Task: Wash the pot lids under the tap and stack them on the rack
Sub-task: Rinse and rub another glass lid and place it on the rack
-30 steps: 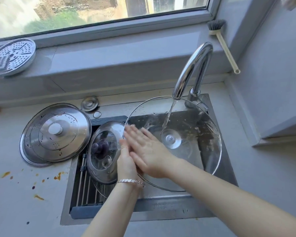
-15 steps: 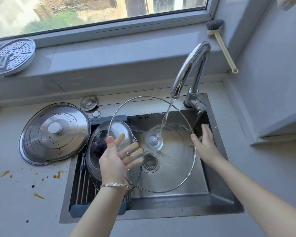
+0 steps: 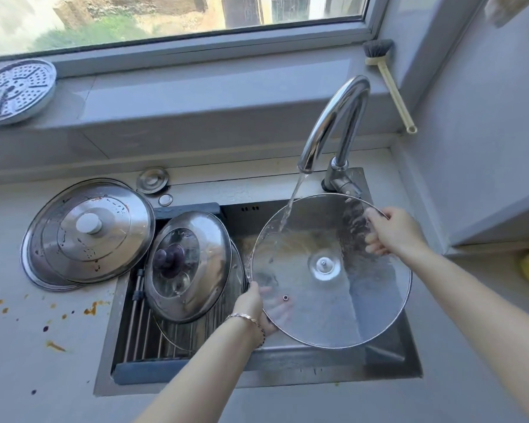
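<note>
We are gripping the big glass lid point(image 3: 330, 270) between our left hand point(image 3: 252, 303) and right hand point(image 3: 391, 230), tap point(image 3: 333, 123) water running onto its rim beyond the left hand.

Bright daylight from the window point(image 3: 165, 16); soft shadows; wide-angle bending at edges; slight softness.
</note>
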`<action>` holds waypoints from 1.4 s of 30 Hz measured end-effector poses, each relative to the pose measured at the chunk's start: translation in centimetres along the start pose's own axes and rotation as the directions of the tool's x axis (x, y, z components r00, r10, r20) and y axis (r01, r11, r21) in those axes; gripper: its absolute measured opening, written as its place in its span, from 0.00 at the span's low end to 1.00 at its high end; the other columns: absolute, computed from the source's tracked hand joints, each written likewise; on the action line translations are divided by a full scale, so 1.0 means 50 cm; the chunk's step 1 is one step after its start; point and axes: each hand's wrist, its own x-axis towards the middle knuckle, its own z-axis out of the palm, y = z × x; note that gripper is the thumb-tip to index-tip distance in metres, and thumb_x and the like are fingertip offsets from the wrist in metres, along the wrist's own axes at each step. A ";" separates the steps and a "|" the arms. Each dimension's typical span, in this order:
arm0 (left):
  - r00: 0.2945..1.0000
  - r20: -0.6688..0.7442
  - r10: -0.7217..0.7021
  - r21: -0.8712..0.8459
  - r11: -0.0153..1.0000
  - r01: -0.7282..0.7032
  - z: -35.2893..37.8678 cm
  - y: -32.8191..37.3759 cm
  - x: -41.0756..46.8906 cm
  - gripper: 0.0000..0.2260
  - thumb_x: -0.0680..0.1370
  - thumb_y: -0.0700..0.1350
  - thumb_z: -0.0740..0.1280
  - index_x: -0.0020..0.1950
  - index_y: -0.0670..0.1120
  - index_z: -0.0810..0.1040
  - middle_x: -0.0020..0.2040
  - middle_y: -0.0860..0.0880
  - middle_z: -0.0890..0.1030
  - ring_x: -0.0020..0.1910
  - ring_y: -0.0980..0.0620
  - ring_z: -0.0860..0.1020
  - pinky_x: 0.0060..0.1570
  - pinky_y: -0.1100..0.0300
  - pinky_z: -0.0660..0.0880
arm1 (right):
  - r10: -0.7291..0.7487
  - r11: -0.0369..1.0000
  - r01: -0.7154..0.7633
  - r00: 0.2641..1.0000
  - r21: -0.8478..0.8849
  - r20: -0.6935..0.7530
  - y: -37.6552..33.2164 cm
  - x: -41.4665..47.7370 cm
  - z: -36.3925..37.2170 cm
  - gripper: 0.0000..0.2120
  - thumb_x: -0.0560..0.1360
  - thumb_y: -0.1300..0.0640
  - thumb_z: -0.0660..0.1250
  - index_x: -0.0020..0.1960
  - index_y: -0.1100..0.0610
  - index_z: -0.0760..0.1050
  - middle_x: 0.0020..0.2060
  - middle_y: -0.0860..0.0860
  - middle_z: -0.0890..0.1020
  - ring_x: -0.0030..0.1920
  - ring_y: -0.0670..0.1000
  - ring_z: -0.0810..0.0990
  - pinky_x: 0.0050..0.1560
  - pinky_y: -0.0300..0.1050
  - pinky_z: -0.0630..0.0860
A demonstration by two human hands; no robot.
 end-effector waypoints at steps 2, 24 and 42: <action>0.996 0.044 -0.084 -0.056 0.995 0.086 0.007 -0.006 0.020 0.18 0.82 0.55 0.48 0.51 0.45 0.71 0.40 0.43 0.77 0.32 0.46 0.80 0.37 0.53 0.72 | -0.127 0.987 0.122 0.991 -0.105 -0.043 -0.030 -0.008 -0.011 0.11 0.77 0.49 0.59 0.44 0.55 0.75 0.28 0.56 0.80 0.27 0.57 0.82 0.32 0.47 0.79; 0.869 0.053 0.492 0.432 0.774 -0.464 -0.045 0.113 -0.146 0.05 0.78 0.33 0.59 0.42 0.37 0.71 0.38 0.37 0.79 0.25 0.49 0.80 0.24 0.57 0.79 | 0.283 0.947 -0.216 0.911 -0.237 0.299 0.091 -0.077 0.145 0.12 0.79 0.52 0.56 0.45 0.60 0.71 0.34 0.54 0.75 0.35 0.53 0.76 0.36 0.42 0.70; 0.659 0.253 0.709 0.905 0.068 -0.421 0.053 0.062 -0.141 0.18 0.77 0.59 0.57 0.39 0.47 0.72 0.33 0.48 0.80 0.33 0.48 0.79 0.32 0.59 0.72 | -0.530 0.528 0.720 0.693 -0.450 0.489 -0.085 -0.187 0.016 0.12 0.75 0.62 0.62 0.55 0.54 0.79 0.45 0.50 0.85 0.48 0.53 0.81 0.48 0.47 0.75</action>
